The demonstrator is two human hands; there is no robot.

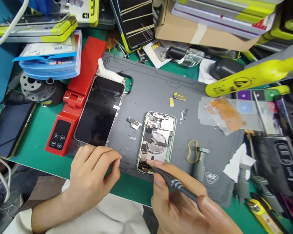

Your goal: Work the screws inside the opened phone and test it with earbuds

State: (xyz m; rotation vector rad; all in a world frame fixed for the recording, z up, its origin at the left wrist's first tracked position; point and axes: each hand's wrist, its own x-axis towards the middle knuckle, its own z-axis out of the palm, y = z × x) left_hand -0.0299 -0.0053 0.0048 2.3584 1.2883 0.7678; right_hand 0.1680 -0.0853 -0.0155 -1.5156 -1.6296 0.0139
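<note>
An opened phone with a pale green frame lies on the grey work mat, its inner parts showing. Over its lower end my right hand is closed around a dark pen-like tool with light rings. The tool's tip meets the phone's lower edge area; whether it touches is unclear. My left hand is left of the phone, above the mat's front edge, fingers curled and thumb near the index finger. Anything between them is too small to make out. A dark phone screen lies farther left.
Small metal parts and yellow-backed pieces lie around the phone. A red clamp-like device stands at left. On the right are a yellow rubber band, grey tools and a yellow tube. Boxes fill the back.
</note>
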